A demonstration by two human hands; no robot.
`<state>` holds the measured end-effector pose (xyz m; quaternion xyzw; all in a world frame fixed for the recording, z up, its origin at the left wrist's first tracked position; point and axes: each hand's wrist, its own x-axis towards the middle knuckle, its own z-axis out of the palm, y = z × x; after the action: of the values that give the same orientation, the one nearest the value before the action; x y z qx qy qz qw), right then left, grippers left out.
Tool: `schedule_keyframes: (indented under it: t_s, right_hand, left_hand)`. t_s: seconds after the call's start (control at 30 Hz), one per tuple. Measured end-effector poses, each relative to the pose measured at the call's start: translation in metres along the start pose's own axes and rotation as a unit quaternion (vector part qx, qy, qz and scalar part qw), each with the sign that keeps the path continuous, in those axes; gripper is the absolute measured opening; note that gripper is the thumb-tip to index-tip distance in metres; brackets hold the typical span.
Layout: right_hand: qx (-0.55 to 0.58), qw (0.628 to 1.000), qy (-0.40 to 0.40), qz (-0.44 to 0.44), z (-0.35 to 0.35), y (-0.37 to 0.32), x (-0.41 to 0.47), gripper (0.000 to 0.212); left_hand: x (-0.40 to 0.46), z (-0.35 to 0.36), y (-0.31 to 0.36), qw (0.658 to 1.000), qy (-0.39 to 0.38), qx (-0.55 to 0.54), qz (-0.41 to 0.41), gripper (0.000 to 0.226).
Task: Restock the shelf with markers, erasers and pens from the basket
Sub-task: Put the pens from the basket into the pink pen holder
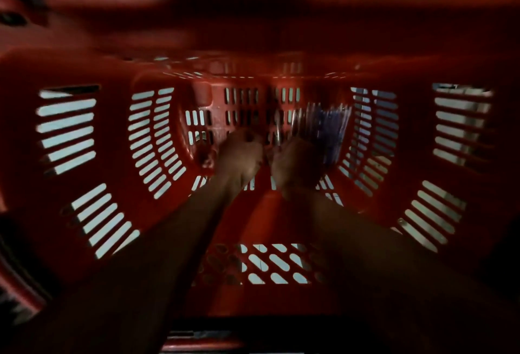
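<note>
Both forearms reach down from the near edge into the red basket (84, 134), deep, slotted walls, dim. Left hand (239, 156) and right hand (295, 162) sit close together at the basket floor, fingers curled; blur hides whether either grips anything, cannot tell. Pens (326, 128), a clear-and-blue bundle, lie far right on the floor, just beyond the right hand. Risks, judged: poor light and motion blur mean a blind grab, partial bundle lifted, loose pens slipping or snagging in floor slots.
</note>
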<state>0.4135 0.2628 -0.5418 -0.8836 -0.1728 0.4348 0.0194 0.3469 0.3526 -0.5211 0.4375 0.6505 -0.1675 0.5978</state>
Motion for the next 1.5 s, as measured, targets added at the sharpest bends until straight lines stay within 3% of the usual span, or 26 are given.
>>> schedule_keyframes:
  t_s: [0.1, 0.23, 0.4, 0.53, 0.73, 0.97, 1.07, 1.13, 1.2, 1.33, 1.5]
  right_hand:
    - [0.063, 0.996, -0.005, -0.055, -0.004, 0.0, -0.009, 0.021]
    - [0.089, 0.987, -0.04, -0.125, -0.006, 0.005, -0.023, 0.018]
    - [0.034, 0.997, 0.059, -0.023, -0.017, 0.008, -0.003, 0.022]
    - [-0.037, 0.998, 0.032, 0.039, -0.016, -0.006, 0.005, 0.033]
    - [-0.045, 0.996, 0.028, 0.078, -0.003, -0.018, 0.011, 0.023]
    - [0.123, 0.992, -0.028, -0.006, -0.005, -0.009, -0.002, 0.013]
    - [0.173, 0.981, -0.06, -0.057, -0.011, -0.006, -0.017, 0.021]
    - [0.193, 0.979, -0.049, -0.033, -0.017, -0.001, -0.018, 0.014]
    - [0.186, 0.982, 0.028, 0.021, -0.024, 0.008, -0.011, 0.009]
    - [0.111, 0.969, 0.17, 0.144, -0.043, 0.031, 0.007, 0.024]
    - [0.023, 0.972, 0.129, 0.193, -0.044, 0.046, 0.021, 0.033]
  left_hand:
    - [-0.001, 0.002, -0.002, 0.997, -0.039, -0.056, 0.025, 0.015]
    - [-0.002, 0.0, -0.002, 0.997, -0.06, 0.039, 0.035, 0.021]
    - [0.002, -0.003, 0.002, 0.999, -0.01, -0.003, 0.033, 0.027]
    - [0.006, -0.005, -0.001, 0.998, 0.028, -0.04, 0.043, 0.018]
    - [0.011, -0.004, -0.007, 0.997, 0.04, -0.06, 0.009, 0.023]
    - [0.002, -0.005, -0.001, 0.997, 0.029, -0.06, 0.036, 0.029]
    - [-0.002, 0.0, 0.003, 0.999, 0.007, -0.023, 0.027, 0.029]
    - [-0.003, 0.003, 0.004, 1.0, 0.006, -0.015, 0.01, 0.027]
    - [-0.005, 0.005, 0.007, 0.999, -0.005, -0.047, -0.003, 0.021]
    - [-0.009, 0.006, 0.009, 0.997, -0.018, -0.068, -0.008, 0.021]
    - [-0.006, 0.013, 0.008, 0.994, -0.013, -0.107, -0.032, 0.016]
